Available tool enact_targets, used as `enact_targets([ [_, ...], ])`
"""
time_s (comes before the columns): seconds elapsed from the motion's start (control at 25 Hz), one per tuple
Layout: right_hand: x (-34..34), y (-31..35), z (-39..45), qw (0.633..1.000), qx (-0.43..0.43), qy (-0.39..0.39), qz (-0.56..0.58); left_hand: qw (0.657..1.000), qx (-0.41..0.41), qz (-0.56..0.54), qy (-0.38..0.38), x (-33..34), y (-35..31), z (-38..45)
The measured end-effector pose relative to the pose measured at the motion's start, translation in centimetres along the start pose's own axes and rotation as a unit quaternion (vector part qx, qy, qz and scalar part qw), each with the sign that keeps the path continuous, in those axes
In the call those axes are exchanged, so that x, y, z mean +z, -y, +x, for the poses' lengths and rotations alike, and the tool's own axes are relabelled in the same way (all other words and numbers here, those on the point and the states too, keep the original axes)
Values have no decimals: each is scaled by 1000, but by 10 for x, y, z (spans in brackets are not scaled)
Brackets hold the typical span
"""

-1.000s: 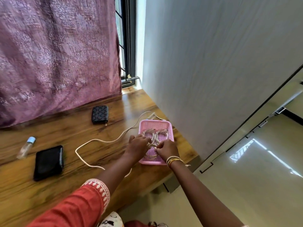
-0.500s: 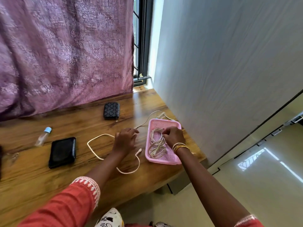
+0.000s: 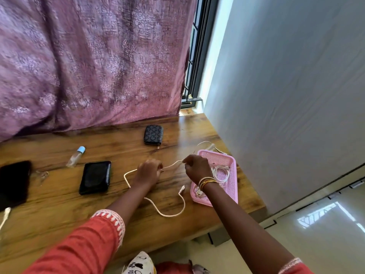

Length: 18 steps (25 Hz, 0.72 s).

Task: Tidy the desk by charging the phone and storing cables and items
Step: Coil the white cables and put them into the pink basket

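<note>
A long white cable (image 3: 158, 208) loops over the wooden desk (image 3: 59, 214). My left hand (image 3: 149, 171) grips it near the desk's middle. My right hand (image 3: 197, 168) pinches the same cable a little to the right, and the short stretch between the hands is taut. A pink mesh tray (image 3: 231, 165) at the desk's right end holds coiled white cables (image 3: 220, 174). A black phone (image 3: 13, 182) lies at the far left with a white plug (image 3: 7, 211) at its near end.
A black wallet (image 3: 95, 177) lies left of my hands. A small clear bottle with a blue cap (image 3: 76, 156) lies behind it, and a patterned dark pouch (image 3: 153, 134) sits near the purple curtain (image 3: 88, 62). A grey wall (image 3: 286, 95) bounds the right.
My right hand left the tray's coiled cables and took hold of the loose cable beside my left hand. The view swung left, and the phone came into sight.
</note>
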State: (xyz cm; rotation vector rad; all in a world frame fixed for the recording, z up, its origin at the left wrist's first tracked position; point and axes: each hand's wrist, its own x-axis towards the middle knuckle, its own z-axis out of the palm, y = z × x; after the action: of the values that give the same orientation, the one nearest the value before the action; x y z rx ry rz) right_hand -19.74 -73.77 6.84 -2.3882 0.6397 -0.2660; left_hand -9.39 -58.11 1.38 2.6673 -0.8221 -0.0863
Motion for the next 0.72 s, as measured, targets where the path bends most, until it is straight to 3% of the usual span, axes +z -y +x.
enact_targets([
  [0.16,11,16,9,977,-134,89,-141,974,50,-214,-46,-28,-7,3],
  [0.28,8,29,28,968,-143,88,-185,971,72,-222,-44,-46,-6,7],
  [0.44,-16,51,52,998,-67,-18,-3,978,19,-207,-34,-60,19,6],
  [0.52,-33,60,63,988,-12,-72,137,964,-45,-261,-13,-65,32,2],
  [0.56,-41,62,67,980,9,-99,172,948,-82,-306,-12,-67,36,2],
  [0.64,-51,62,73,984,16,-118,133,902,-140,-406,-47,-75,37,5],
  [0.72,-50,68,69,994,8,10,104,818,-171,-544,-75,-90,26,14],
])
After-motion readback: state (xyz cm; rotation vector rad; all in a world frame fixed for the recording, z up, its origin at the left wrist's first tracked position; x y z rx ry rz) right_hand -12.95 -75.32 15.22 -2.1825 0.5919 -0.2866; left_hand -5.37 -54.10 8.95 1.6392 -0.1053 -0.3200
